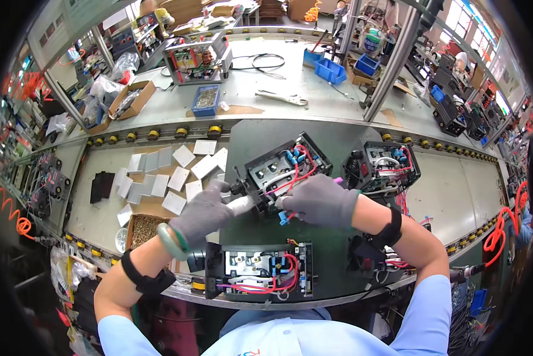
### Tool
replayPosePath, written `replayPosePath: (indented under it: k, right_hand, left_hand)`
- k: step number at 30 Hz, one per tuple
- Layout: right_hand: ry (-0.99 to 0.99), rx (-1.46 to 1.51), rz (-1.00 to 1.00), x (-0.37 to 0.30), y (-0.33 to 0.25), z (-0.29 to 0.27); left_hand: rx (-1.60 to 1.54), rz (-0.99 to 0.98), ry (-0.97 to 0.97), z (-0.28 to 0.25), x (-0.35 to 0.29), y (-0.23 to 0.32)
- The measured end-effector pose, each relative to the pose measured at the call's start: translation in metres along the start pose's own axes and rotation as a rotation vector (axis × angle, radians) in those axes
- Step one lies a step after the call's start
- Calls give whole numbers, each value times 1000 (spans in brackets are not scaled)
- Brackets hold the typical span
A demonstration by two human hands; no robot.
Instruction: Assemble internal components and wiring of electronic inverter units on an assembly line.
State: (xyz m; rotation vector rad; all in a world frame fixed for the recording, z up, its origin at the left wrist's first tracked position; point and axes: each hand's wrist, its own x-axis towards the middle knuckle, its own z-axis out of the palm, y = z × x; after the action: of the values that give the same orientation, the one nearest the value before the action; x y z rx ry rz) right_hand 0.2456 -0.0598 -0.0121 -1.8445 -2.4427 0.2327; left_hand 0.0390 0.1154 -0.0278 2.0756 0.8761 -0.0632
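Tilted on the dark green mat point(242, 139) in front of me is a black-framed electrical unit point(272, 169) with red, white and blue-tipped wires. My left hand point(201, 215), in a grey glove with whitish fingertips, grips the unit's near left end beside a black knob. My right hand point(320, 202), also gloved, reaches over the unit's near side, its fingers closed round wires. Blue connectors point(286, 218) hang beneath those fingers, and a purple tip point(337, 180) pokes out behind the hand. What its fingertips press on is partly hidden.
A similar unit point(260, 270) lies close to me; another unit point(388, 165) stands at right. Left are white plates point(177, 178) on cardboard, black pieces point(102, 187) and a box of small brass-coloured parts point(145, 230). Beyond the roller rail sit locking pliers point(281, 97) and blue bins point(330, 71).
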Motion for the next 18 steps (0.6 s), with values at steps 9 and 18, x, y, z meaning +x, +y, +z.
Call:
replayPosePath:
  k: [9, 18]
  right_hand:
    - [358, 66, -14, 25, 11, 20]
    - [526, -342, 36, 62, 16, 48]
  left_hand:
    - [-5, 270, -29, 1, 39, -7]
    - [174, 373, 39, -12, 55, -23]
